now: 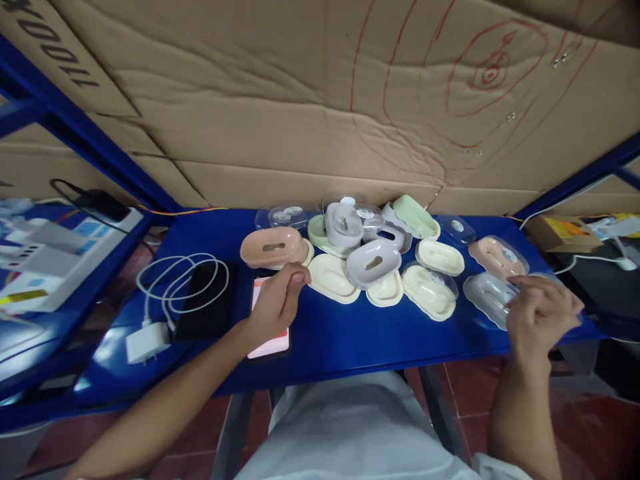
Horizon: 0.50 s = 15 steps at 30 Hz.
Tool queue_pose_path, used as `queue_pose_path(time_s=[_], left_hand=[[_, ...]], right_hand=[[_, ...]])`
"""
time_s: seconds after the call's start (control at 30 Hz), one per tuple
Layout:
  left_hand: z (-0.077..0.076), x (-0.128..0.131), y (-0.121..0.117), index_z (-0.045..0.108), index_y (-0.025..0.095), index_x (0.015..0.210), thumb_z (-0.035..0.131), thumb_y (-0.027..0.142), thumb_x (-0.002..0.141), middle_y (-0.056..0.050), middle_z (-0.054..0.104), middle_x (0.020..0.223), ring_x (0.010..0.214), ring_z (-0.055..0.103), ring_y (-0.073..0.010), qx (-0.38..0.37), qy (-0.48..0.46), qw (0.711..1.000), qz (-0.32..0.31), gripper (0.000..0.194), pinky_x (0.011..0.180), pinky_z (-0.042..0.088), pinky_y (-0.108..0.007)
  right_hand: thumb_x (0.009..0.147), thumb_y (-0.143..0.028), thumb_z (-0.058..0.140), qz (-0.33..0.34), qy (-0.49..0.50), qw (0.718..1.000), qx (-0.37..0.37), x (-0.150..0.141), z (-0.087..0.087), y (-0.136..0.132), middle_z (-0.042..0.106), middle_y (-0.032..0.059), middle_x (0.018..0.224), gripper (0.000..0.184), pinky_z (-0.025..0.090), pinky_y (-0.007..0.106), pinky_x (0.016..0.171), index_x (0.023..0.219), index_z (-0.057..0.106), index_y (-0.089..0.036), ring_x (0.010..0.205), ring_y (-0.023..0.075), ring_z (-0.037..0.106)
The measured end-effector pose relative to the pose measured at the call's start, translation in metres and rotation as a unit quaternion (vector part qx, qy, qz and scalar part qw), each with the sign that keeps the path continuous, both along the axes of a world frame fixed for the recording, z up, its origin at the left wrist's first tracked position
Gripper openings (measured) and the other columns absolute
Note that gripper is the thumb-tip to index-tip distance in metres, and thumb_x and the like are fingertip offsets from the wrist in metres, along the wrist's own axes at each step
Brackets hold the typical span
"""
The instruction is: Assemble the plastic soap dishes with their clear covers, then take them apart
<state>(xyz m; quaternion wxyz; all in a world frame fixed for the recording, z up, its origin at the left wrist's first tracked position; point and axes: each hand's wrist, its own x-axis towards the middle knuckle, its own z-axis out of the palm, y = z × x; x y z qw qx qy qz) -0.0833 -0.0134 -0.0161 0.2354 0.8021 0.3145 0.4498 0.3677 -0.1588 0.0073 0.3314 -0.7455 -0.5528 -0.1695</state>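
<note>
My left hand (280, 297) is closed, thumb against the curled fingers, with nothing showing in it. It hovers over a lit phone (270, 345), beside a peach oval box with a slot (273, 247) and a cream oval tray (333, 277). Over at the right end, my right hand (543, 310) has its fingers curled; what they hold, if anything, is hidden. Closest to it are a grey oval dish under a clear cover (486, 299) and a peach dish with a clear cover (497, 257). A lilac slotted lid (374, 263) lies among the dishes in the middle.
Cream dishes (440, 257), a green box (415, 217) and clear lids (287, 215) crowd the back of the blue table (350, 340). A white charger (147, 342) with a coiled cable lies left, near a black flat item (203, 317). Cardboard (275, 100) walls the back.
</note>
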Motion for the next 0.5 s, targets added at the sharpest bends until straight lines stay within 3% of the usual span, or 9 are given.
queue_pose_path(time_s=[0.07, 0.1, 0.17, 0.23, 0.37, 0.5], left_hand=[[-0.004, 0.001, 0.004, 0.059, 0.020, 0.108, 0.039, 0.023, 0.117, 0.003, 0.058, 0.075, 0.060, 0.056, -0.0116, 0.011, -0.022, 1.000, -0.004, 0.022, 0.059, 0.047, -0.023], [-0.006, 0.001, 0.006, 0.059, 0.020, 0.110, 0.039, 0.018, 0.116, 0.002, 0.059, 0.079, 0.062, 0.058, -0.0114, 0.018, -0.032, 0.999, -0.011, 0.021, 0.060, 0.048, -0.023], [-0.009, 0.003, 0.010, 0.059, 0.020, 0.111, 0.038, 0.013, 0.114, -0.001, 0.062, 0.092, 0.068, 0.060, -0.0108, 0.032, -0.048, 0.998, -0.025, 0.023, 0.065, 0.052, -0.024], [-0.010, 0.004, 0.012, 0.061, 0.019, 0.111, 0.041, 0.010, 0.111, -0.005, 0.064, 0.103, 0.072, 0.062, -0.0109, 0.045, -0.053, 0.997, -0.033, 0.022, 0.068, 0.054, -0.026], [-0.010, 0.008, 0.014, 0.065, 0.020, 0.112, 0.049, 0.005, 0.106, -0.007, 0.067, 0.110, 0.084, 0.064, -0.0148, 0.077, -0.034, 0.996, -0.029, 0.022, 0.073, 0.057, -0.029], [-0.010, 0.008, 0.016, 0.067, 0.021, 0.110, 0.050, 0.002, 0.104, -0.008, 0.067, 0.114, 0.098, 0.068, -0.0176, 0.102, -0.009, 0.995, -0.016, 0.026, 0.078, 0.057, -0.029]], right_hand=[[0.106, -0.069, 0.044, -0.044, -0.053, 0.996, -0.064, 0.033, -0.027, -0.020, 0.070, 0.0216, 0.140, 0.055, 0.035, 0.075, 0.112, 0.102, 0.075, -0.025, 0.133, 0.0493, 0.062], [0.100, -0.074, 0.055, -0.050, -0.055, 0.993, -0.093, 0.046, -0.039, -0.028, 0.064, 0.0237, 0.151, 0.057, 0.037, 0.077, 0.110, 0.120, 0.076, -0.025, 0.139, 0.0535, 0.058], [0.093, -0.078, 0.066, -0.028, -0.048, 0.988, -0.142, 0.066, -0.056, -0.041, 0.057, 0.0269, 0.159, 0.074, 0.046, 0.076, 0.106, 0.143, 0.068, -0.024, 0.143, 0.0561, 0.056], [0.092, -0.077, 0.069, 0.002, -0.045, 0.989, -0.142, 0.077, -0.064, -0.046, 0.059, 0.0264, 0.158, 0.077, 0.052, 0.071, 0.106, 0.148, 0.066, -0.024, 0.142, 0.0539, 0.058], [0.096, -0.072, 0.070, 0.063, -0.036, 0.993, -0.095, 0.079, -0.063, -0.032, 0.064, 0.0231, 0.154, 0.074, 0.052, 0.066, 0.114, 0.151, 0.065, -0.023, 0.139, 0.0465, 0.064], [0.098, -0.072, 0.067, 0.124, -0.031, 0.987, -0.097, 0.061, -0.046, 0.009, 0.065, 0.0204, 0.154, 0.074, 0.049, 0.063, 0.120, 0.152, 0.064, -0.022, 0.142, 0.0410, 0.063]])
